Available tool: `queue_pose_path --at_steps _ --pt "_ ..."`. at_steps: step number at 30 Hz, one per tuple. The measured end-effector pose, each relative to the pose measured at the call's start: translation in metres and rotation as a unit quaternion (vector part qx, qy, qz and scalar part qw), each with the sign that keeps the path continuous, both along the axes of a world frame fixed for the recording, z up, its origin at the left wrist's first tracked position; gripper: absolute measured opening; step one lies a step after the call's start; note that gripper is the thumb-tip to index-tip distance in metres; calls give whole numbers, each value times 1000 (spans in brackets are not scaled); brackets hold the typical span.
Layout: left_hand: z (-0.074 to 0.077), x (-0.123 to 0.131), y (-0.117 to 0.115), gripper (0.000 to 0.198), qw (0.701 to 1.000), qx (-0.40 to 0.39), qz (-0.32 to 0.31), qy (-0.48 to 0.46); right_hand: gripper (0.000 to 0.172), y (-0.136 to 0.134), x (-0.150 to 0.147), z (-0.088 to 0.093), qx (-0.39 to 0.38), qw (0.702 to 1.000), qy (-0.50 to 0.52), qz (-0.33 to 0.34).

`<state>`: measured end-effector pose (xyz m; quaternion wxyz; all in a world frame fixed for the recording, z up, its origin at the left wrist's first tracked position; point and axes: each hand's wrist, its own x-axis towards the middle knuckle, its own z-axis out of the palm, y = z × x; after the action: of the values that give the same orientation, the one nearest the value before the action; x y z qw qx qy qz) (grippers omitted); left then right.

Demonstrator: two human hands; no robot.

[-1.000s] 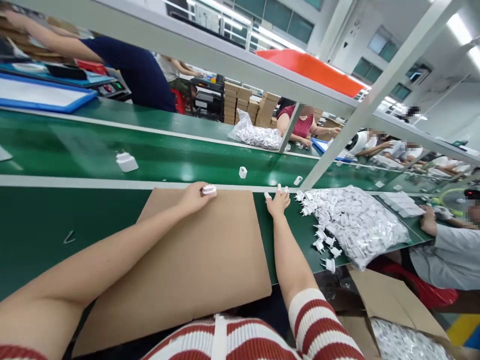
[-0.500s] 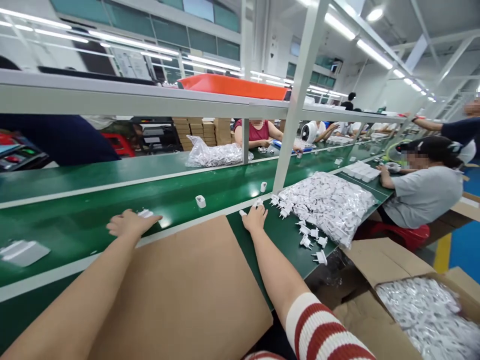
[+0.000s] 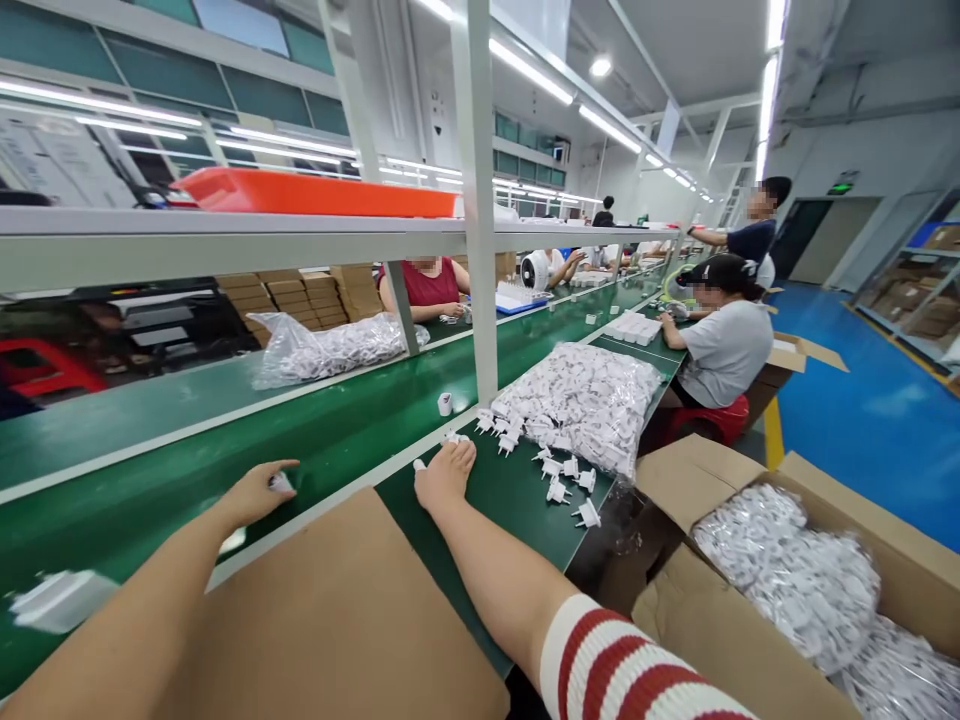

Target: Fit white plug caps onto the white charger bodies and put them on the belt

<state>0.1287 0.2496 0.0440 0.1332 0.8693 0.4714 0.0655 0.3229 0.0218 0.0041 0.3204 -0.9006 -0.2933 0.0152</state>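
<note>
On the green conveyor belt (image 3: 337,440), my left hand (image 3: 255,495) has its thumb and fingers curled around a small white charger housing (image 3: 280,483), partly hidden by them. My right hand (image 3: 444,478) rests on the green worktop beside the belt, its fingertips closed over a white plug piece (image 3: 454,438); most of that piece is covered. Several loose white two-pin plug pieces (image 3: 556,490) lie to its right. Beyond them is a clear bag (image 3: 581,400) full of similar parts. Another white housing (image 3: 445,404) stands on the belt past my right hand.
A brown cardboard sheet (image 3: 322,620) lies below my forearms. One larger white charger (image 3: 64,600) sits on the belt at left. An upright post (image 3: 475,200) carries a shelf with an orange tray (image 3: 322,192). An open carton (image 3: 675,480) of bagged parts stands right. Co-workers sit farther along.
The view has swung to the right. My left hand, spread over the belt before, is now curled around a housing. My right hand stays over the plug piece at the worktop's edge.
</note>
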Motion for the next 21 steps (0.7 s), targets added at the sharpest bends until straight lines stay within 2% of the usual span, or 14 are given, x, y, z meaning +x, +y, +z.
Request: queue_pose_path --at_steps 3,6,8,11,13,15,17,19,21 --pt "-1 -7 3 38 998 -47 -2 -38 70 -3 4 2 -13 999 2 40" --pt "8 -17 -15 39 998 7 -7 -69 56 -7 7 7 -45 994 19 95" --pt "15 -25 -39 47 995 26 -28 -97 50 -9 10 11 -37 995 31 91" --pt "23 -39 -89 54 992 3 -43 -119 41 -10 12 19 35 994 61 78" --pt "22 -51 -126 52 991 -20 -49 -123 38 -9 10 23 68 989 83 103" --pt "15 -62 -162 49 988 -31 -71 -136 39 -5 4 24 80 979 96 162" --pt "5 -72 -190 47 983 -24 -92 -157 48 0 -8 23 88 960 114 239" --pt "-6 -81 -208 47 984 -4 -82 -156 60 6 -21 21 106 930 160 312" --pt "-16 -91 -218 46 985 -4 -55 -165 64 8 -34 20 180 870 305 344"
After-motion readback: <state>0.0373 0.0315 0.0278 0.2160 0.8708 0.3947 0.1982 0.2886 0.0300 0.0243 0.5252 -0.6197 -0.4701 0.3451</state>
